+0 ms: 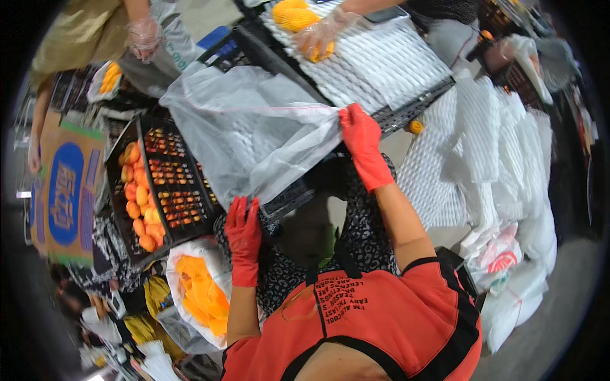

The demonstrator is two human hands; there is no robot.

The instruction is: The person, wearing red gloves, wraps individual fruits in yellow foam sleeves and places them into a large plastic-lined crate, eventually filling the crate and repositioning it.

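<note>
A translucent plastic liner bag [228, 138] is spread over a black plastic crate [290, 197] in front of me, its mouth partly raised. My right hand [360, 138], in a red rubber glove, grips the liner's edge at its right corner. At the liner's near edge is my left hand [243, 233], gloved the same way, its fingers extended against the film; whether it pinches the film I cannot tell. White foam padding shows dimly through the liner. Left of it, a tilted black crate [174, 176] stands beside orange-red fruit [138, 190], which look like mangoes or peaches.
Across from me, a co-worker's gloved hand [317, 38] touches yellow foam nets on white foam sheets [376, 66]. Another person's gloved hand [143, 38] is at upper left. A white sack of orange foam nets [200, 290] stands near my left arm. Foam sheets [433, 166] lie at right.
</note>
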